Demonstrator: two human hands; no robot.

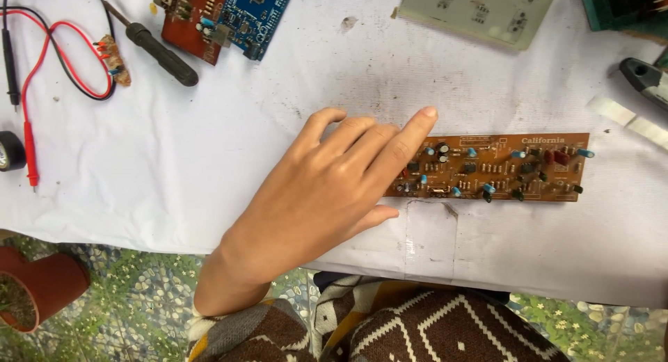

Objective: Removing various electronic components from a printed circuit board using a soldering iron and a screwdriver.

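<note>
My left hand (327, 188) lies palm down on the white cloth-covered table (209, 167), fingers spread and pointing up and to the right. Its index and middle fingers rest on the left end of a long, narrow brown circuit board (508, 169). The board lies flat and carries several small blue, green and red components. My thumb touches the cloth just below the board's left corner. The hand grips nothing. My right hand is out of view.
At the back left lie a red and a blue circuit board (229, 14), a black-handled tool (160, 52) and red and black probe leads (49, 56). A black tape roll (10, 151) sits at the left edge. Also in view are a pale green board (480, 11), a grey tool (643, 77) and a terracotta pot (38, 289).
</note>
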